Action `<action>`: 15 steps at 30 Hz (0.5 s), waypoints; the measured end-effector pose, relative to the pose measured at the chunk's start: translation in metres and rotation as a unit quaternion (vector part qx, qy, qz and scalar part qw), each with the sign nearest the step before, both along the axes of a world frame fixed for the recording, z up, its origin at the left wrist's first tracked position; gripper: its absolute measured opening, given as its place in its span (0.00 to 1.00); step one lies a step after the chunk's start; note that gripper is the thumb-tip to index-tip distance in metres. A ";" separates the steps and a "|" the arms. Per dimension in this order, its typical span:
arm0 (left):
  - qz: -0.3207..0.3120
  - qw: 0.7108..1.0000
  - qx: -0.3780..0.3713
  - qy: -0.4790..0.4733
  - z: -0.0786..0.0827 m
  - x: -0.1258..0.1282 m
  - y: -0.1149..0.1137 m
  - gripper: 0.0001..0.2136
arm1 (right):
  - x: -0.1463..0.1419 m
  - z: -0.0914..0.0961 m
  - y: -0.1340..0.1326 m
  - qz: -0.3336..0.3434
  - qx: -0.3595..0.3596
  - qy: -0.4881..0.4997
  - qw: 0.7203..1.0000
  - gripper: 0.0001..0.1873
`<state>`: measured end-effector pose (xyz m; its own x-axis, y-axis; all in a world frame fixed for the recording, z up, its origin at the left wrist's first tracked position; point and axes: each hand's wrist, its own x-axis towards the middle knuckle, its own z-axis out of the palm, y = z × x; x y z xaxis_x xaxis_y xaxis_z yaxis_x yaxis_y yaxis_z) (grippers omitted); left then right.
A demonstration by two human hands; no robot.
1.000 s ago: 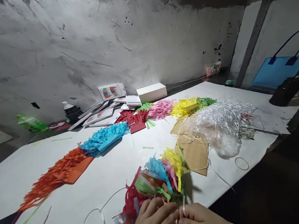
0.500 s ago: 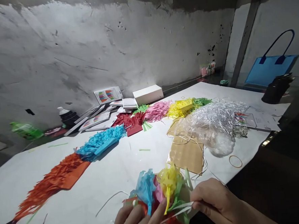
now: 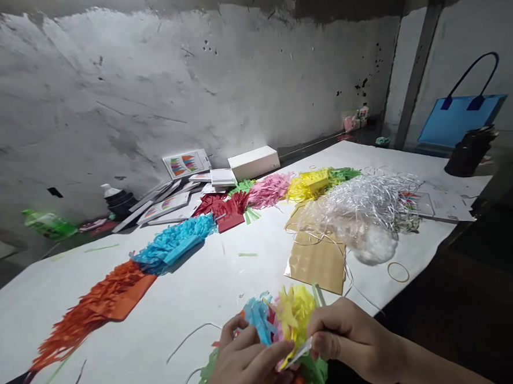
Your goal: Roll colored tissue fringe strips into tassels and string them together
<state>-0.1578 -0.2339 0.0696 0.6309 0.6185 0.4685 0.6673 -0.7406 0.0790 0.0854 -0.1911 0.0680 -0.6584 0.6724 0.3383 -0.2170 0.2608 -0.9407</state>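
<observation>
A bunch of fringed tissue paper (image 3: pixel 296 311) in blue, pink, yellow, green and orange sits at the near edge of the table. My left hand (image 3: pixel 249 360) grips it from the left, with the index finger laid across its front; my thumb is hidden. Between the thumb and bent fingers of my right hand (image 3: pixel 356 339) is a thin white ribbon (image 3: pixel 301 350), drawn across the front of the bunch toward my left index fingertip. A loose white string (image 3: pixel 189 338) curls on the paper to the left of my left hand.
Fringed paper bundles in orange (image 3: pixel 102 300), blue (image 3: pixel 173 243), red (image 3: pixel 229 211), pink (image 3: pixel 269 190) and yellow (image 3: pixel 310 184) line the white-covered table. Brown cardboard (image 3: pixel 317 263), silver tinsel (image 3: pixel 365 200) and a rubber band (image 3: pixel 398 272) lie right. Behind stands a white box (image 3: pixel 254 162).
My right hand has moved left, closer to my left hand, bringing the ribbon across the bunch. My left hand has risen slightly, and its fingers now cover more of the tissue.
</observation>
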 end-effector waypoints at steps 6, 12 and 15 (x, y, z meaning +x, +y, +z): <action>-0.011 0.996 -0.045 -0.075 -0.024 0.021 0.005 0.05 | -0.009 -0.001 -0.003 0.029 -0.039 -0.013 0.999 0.22; -0.030 0.977 -0.161 -0.136 -0.015 0.033 0.002 0.12 | 0.008 -0.002 0.004 0.018 -0.108 0.034 0.993 0.23; -0.068 0.962 -0.192 -0.180 -0.020 0.011 0.004 0.15 | 0.036 -0.006 0.014 -0.042 -0.160 0.090 0.982 0.25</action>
<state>-0.1465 -0.2298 0.0495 0.5581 0.7120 0.4261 0.4440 -0.6901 0.5716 0.1214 -0.1771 0.0619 -0.5455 0.8123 0.2064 -0.3767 -0.0176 -0.9261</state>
